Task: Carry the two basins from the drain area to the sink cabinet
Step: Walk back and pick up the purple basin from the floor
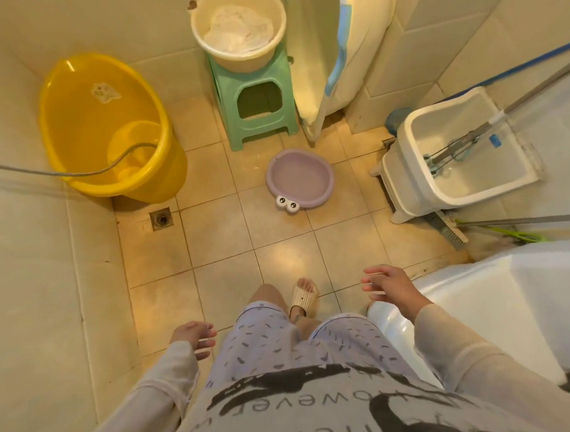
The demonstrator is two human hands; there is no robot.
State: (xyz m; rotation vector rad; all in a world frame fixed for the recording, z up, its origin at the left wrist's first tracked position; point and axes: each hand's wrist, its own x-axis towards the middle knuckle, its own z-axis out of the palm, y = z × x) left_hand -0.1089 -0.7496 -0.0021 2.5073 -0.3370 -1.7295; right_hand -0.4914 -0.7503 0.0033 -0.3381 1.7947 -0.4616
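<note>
A small purple basin (300, 180) with cartoon eyes on its near rim lies on the tiled floor, right of the floor drain (161, 219). A cream basin (239, 30) holding white cloth stands on a green stool (255, 99) against the far wall. My left hand (196, 338) hangs low at the left of my legs, fingers apart and holding nothing. My right hand (389, 284) is raised at the right, fingers spread, also holding nothing. Both hands are well short of either basin.
A big yellow tub (86, 103) with a hose running into it fills the far left corner. A white mop sink (461, 162) with a mop stands at the right, a brush (446, 230) below it. A white toilet (477, 305) is at my right.
</note>
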